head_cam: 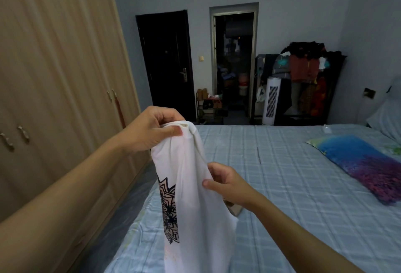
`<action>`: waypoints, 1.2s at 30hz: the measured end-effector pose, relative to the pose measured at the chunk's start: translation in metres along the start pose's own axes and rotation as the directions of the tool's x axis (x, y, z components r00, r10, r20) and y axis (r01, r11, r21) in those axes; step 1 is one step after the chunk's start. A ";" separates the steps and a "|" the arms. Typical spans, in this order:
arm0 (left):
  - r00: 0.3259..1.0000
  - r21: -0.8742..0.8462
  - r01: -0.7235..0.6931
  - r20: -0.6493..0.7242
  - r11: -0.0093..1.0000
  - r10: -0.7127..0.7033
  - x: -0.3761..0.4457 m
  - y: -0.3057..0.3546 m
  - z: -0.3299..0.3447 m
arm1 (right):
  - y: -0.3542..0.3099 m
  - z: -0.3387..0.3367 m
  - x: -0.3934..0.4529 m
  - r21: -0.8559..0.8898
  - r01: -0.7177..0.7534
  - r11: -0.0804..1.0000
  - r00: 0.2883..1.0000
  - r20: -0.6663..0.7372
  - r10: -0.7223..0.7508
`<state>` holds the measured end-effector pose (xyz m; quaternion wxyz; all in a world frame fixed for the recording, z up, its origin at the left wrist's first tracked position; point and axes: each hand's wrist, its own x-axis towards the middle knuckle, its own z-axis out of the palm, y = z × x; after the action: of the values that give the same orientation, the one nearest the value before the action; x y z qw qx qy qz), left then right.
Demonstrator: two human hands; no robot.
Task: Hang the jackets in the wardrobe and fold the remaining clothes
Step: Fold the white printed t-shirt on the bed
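Note:
A white T-shirt (191, 186) with a black mandala print hangs in the air over the left edge of the bed (282, 186). My left hand (152, 129) pinches its top edge, raised at mid-frame. Lower and to the right, my right hand (225, 183) grips the shirt's right side between thumb and fingers. A small beige piece of cloth (234, 208) lies on the bed, mostly hidden behind my right wrist. The wooden wardrobe (54, 77) stands at the left with its doors closed.
A blue-and-purple pillow (364, 164) lies on the bed at the right. Far behind stand a dark door (167, 64), an open doorway (234, 62), a shoe rack (209, 107), a white tower fan (271, 101) and a rack piled with clothes (303, 71).

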<state>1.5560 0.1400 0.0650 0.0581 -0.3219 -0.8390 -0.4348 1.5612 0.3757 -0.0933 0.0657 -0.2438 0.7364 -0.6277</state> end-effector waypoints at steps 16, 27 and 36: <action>0.999 0.179 0.031 0.002 0.983 -0.032 0.014 -0.008 0.015 | 0.006 -0.041 -0.016 -0.123 0.064 0.990 0.908 -0.405 -0.109; 0.985 0.462 0.077 -0.172 0.884 0.004 0.039 0.007 0.045 | 0.012 -0.049 -0.032 -0.344 0.150 0.927 0.853 -0.429 -0.297; 0.965 0.488 0.183 -0.255 0.854 -0.061 0.066 0.020 0.082 | 0.006 -0.020 -0.036 -0.527 0.058 0.848 0.828 -0.449 -0.336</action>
<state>1.5308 0.2434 0.0537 0.2098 -0.1884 -0.9299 -0.2359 1.5825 0.4098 -0.1028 -0.2697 -0.1487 0.8301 -0.4649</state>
